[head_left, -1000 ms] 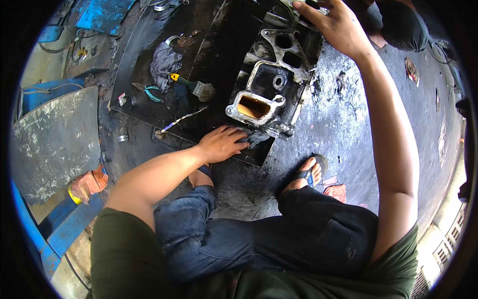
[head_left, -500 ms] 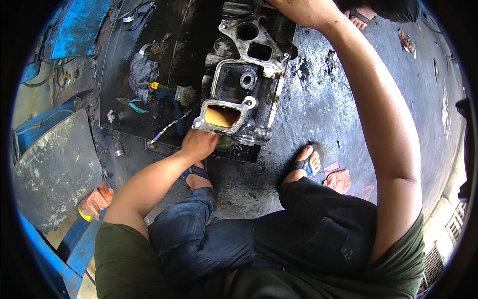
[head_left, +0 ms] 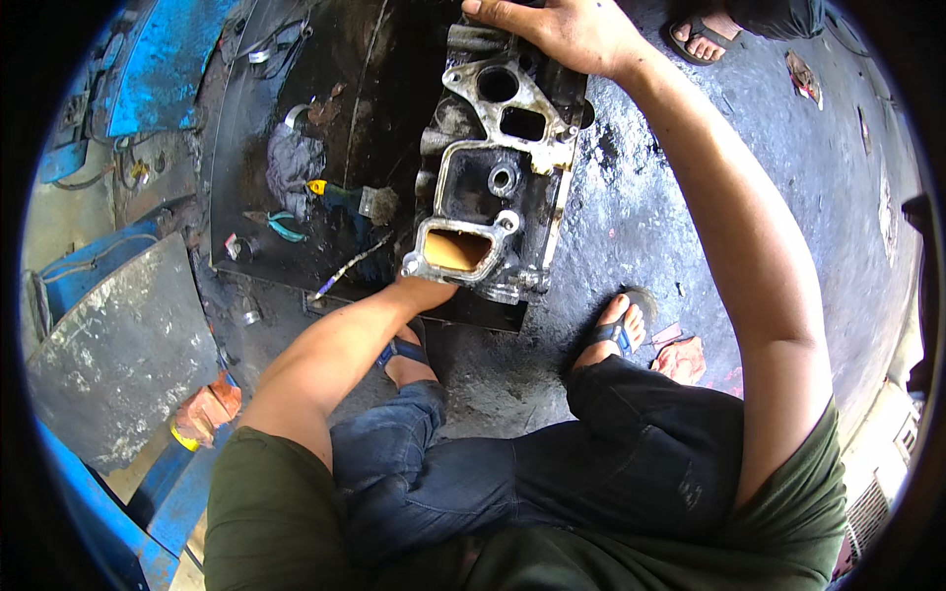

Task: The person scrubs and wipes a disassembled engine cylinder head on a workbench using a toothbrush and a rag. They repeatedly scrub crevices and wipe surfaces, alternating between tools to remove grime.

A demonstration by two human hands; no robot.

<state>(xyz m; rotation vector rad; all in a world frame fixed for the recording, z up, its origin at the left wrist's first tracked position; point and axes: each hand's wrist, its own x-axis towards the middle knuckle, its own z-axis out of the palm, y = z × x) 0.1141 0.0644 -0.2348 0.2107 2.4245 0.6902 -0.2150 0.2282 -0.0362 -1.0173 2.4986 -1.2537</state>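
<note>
Oily engine block (head_left: 512,148), ports up

Head view: it overlies the black sheet's (head_left: 394,118) right edge, long axis pointing away from the person. Likely heavy, stiff, slippery; best held at both ends. Right hand (head_left: 572,34): thumb spread on the far end, finger grip unseen. Left hand (head_left: 429,291): mostly hidden beneath the near end, grip unclear.

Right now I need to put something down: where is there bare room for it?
Free: floor between the metal casting and right forearm; smaller, between left sandal and right sandal. Crowded: the black sheet left of the casting, with brush, pliers and rag.
</note>
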